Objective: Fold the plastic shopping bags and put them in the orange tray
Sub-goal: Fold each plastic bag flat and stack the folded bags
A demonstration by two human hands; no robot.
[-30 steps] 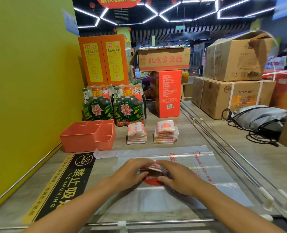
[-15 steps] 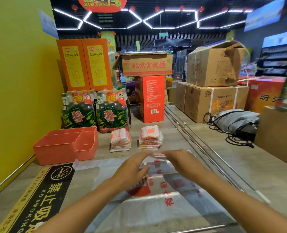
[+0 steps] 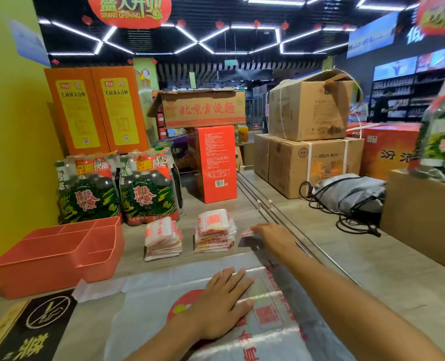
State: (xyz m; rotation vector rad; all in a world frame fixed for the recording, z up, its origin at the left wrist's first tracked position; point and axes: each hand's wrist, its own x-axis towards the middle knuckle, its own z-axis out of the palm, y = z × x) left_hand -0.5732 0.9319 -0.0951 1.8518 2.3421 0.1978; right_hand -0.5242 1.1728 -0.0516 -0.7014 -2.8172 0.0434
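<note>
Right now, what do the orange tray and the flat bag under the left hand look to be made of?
Orange tray: apparently moulded plastic, matte, with smooth uniform walls and dividers. Flat bag: thin clear plastic film, glossy, since glare streaks cross it and the counter shows through around red print.

Your right hand (image 3: 273,237) covers most of the small folded red-and-white plastic bag (image 3: 246,232); only its left tip shows, so you cannot tell how your fingers hold it. Your left hand (image 3: 221,306) hides part of the round red logo on the flat clear plastic shopping bag (image 3: 268,332), which runs off the bottom edge. At the right edge, a green bottle (image 3: 442,134) is blurred. The black no-smoking sticker (image 3: 33,332) is cut off at the bottom left.
</note>
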